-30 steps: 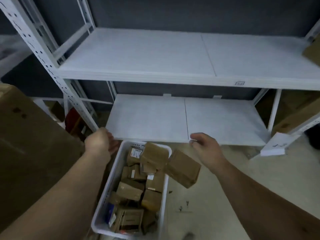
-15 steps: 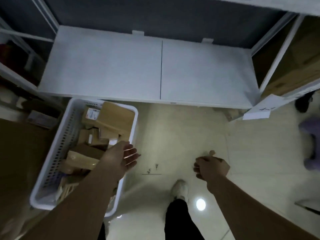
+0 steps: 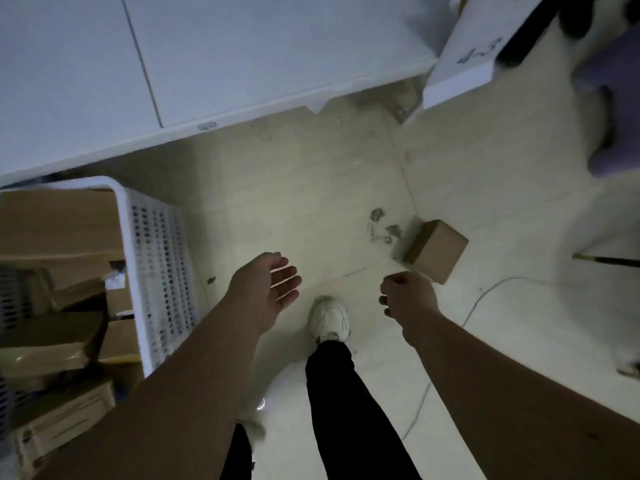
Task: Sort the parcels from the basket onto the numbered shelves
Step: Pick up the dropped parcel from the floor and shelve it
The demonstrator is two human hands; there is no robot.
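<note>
A small brown cardboard parcel lies alone on the pale floor, just beyond my right hand. That hand hangs with its fingers curled and holds nothing; it does not touch the parcel. My left hand is spread flat with straight fingers over the floor, right of the basket. The white perforated basket stands at the left, filled with several brown parcels. The lowest white shelf runs across the top of the view.
My white shoe and black trouser leg stand between my hands. A white numbered sign leans at the shelf's right end. Purple and dark shapes sit at the far right. A thin cable crosses the floor.
The view has tilted down and right from the shelves to the floor. The parcel that was falling beside the basket now lies on the floor. Both hands have dropped low.
</note>
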